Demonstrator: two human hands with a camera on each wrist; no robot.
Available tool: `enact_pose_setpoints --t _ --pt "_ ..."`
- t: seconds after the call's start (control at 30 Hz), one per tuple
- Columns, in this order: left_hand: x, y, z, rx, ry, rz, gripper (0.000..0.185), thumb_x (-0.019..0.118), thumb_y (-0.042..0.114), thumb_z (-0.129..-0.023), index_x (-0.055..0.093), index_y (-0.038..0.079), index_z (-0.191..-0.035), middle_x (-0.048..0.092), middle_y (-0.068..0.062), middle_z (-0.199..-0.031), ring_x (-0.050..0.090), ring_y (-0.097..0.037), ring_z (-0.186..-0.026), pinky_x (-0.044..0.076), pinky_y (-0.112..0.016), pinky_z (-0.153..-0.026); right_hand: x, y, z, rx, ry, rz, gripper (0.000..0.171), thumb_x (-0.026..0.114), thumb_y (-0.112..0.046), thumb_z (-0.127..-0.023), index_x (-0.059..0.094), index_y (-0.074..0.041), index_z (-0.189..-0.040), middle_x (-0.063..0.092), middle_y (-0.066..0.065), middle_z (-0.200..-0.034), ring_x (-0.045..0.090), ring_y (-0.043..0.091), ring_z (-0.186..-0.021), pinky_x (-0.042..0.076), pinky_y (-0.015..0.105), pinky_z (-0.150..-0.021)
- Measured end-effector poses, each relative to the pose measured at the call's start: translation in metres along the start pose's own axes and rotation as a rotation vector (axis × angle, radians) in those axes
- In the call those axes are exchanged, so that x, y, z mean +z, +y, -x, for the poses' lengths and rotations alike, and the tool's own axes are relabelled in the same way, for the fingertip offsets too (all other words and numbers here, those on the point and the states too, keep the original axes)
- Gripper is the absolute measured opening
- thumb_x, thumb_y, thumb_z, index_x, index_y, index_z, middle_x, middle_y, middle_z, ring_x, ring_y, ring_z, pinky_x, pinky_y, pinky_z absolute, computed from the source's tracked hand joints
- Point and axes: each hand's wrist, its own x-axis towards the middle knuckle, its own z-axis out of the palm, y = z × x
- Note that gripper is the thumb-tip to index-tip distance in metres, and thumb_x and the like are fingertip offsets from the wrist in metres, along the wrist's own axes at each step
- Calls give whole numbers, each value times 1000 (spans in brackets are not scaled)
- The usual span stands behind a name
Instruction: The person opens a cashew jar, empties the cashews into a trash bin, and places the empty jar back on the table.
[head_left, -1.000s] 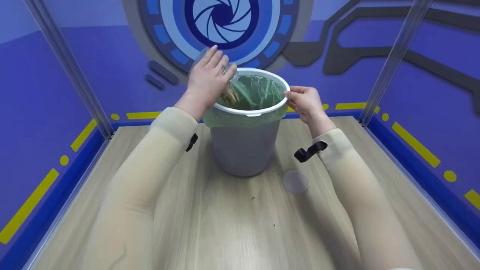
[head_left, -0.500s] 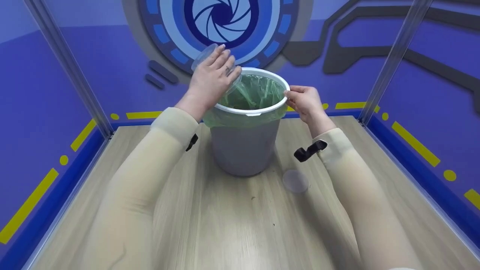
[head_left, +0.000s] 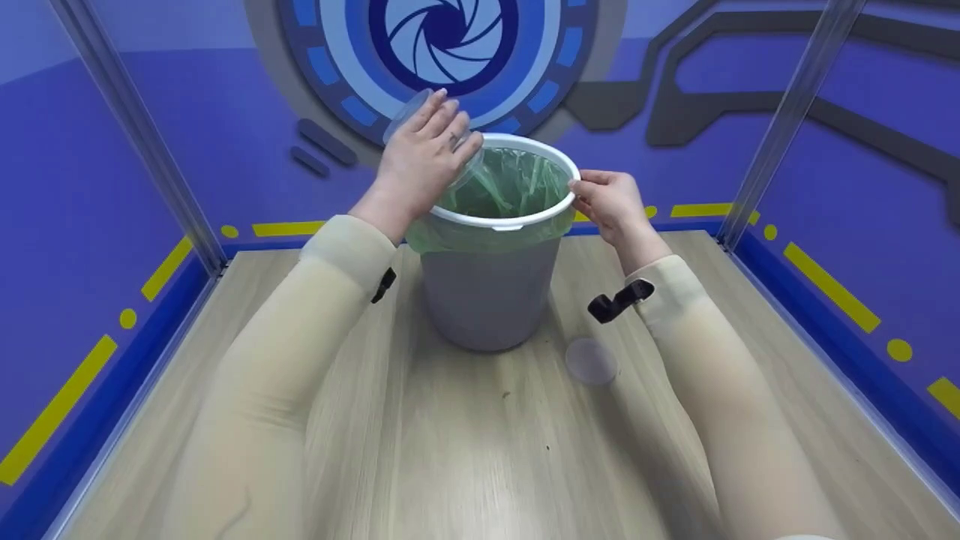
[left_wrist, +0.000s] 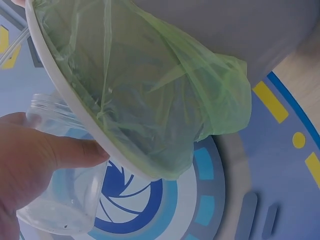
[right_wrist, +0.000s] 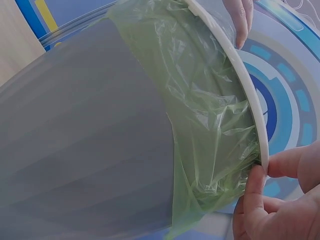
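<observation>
My left hand (head_left: 421,159) holds a clear jar (left_wrist: 67,200) tipped over the left side of a grey trash bin (head_left: 487,300). The jar's threaded mouth points toward the bin; a few small specks cling inside its wall. A green bag (head_left: 529,180) lines the bin and folds out beneath its white rim (head_left: 510,224). At the rim's right side, my right hand (head_left: 611,206) pinches the edge between thumb and fingers, as the right wrist view also shows. The bottom of the bin's inside is hidden.
A round translucent lid (head_left: 592,361) lies on the wooden table (head_left: 465,450), right of the bin's base. Small dark crumbs dot the tabletop. Printed blue panels (head_left: 225,150) with metal corner posts enclose the back and sides.
A second ago a brownish lump was dropping from the jar into the bin; it is out of sight now. My left hand shifted slightly right, then stayed. My right hand kept its place.
</observation>
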Motion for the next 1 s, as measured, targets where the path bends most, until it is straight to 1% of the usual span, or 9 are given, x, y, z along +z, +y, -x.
enact_pose_setpoints --t 0.13,0.23,0.3,0.4,0.47,0.57,0.7,0.83,1.0 --pt "-1 0 2 -39 -10 43 75 56 2 -100 19 17 -164 22 -14 -171 9 -34 -161 -8 -47 -130 0 0 0 -4 2 -6 47 56 -1 -101 48 12 -145 54 20 -138 61 16 -102 55 12 -76" --pt "0 0 3 -77 2 72 80 60 2 -98 18 17 -164 22 -14 -171 10 -34 -161 -7 -47 -131 0 0 1 -6 9 -4 47 56 -1 -101 49 11 -145 54 20 -138 61 16 -102 55 12 -75" --pt "2 0 5 -102 27 100 80 61 1 -97 20 17 -164 25 -14 -170 13 -34 -160 -5 -46 -131 0 0 1 -6 12 8 47 56 -2 -101 49 11 -146 53 21 -140 61 17 -105 55 12 -76" --pt "5 0 7 -137 88 157 77 60 -3 -96 25 15 -162 30 -16 -168 19 -35 -159 0 -46 -132 1 0 2 -7 15 26 47 56 -3 -101 49 10 -146 52 22 -144 60 19 -109 55 12 -77" --pt "6 -1 8 -166 123 192 76 61 -2 -96 27 15 -161 33 -16 -166 23 -35 -157 3 -46 -132 1 0 2 -7 13 32 47 56 -3 -101 49 10 -146 52 23 -146 60 19 -111 55 12 -77" --pt "8 -1 10 -207 152 246 77 67 7 -96 27 14 -162 33 -17 -166 25 -36 -156 5 -47 -132 1 1 2 -8 13 24 47 57 -3 -101 50 10 -145 53 22 -144 61 19 -109 55 12 -77" --pt "9 -3 11 -248 144 300 88 76 23 -93 24 14 -163 31 -18 -166 24 -37 -156 6 -48 -131 1 1 2 -5 17 22 47 57 -3 -101 50 10 -145 54 20 -141 60 18 -107 55 12 -77" --pt "10 -5 13 -278 170 340 93 82 30 -89 26 11 -161 34 -19 -164 27 -37 -153 10 -48 -131 1 1 2 -5 19 10 47 58 -3 -101 50 10 -145 55 21 -139 61 17 -105 55 12 -77" --pt "15 -6 19 -327 242 414 96 85 34 -85 29 7 -159 39 -21 -159 33 -39 -149 19 -48 -129 1 2 2 -13 20 17 47 58 -3 -101 51 10 -145 54 22 -142 61 17 -107 55 12 -78"
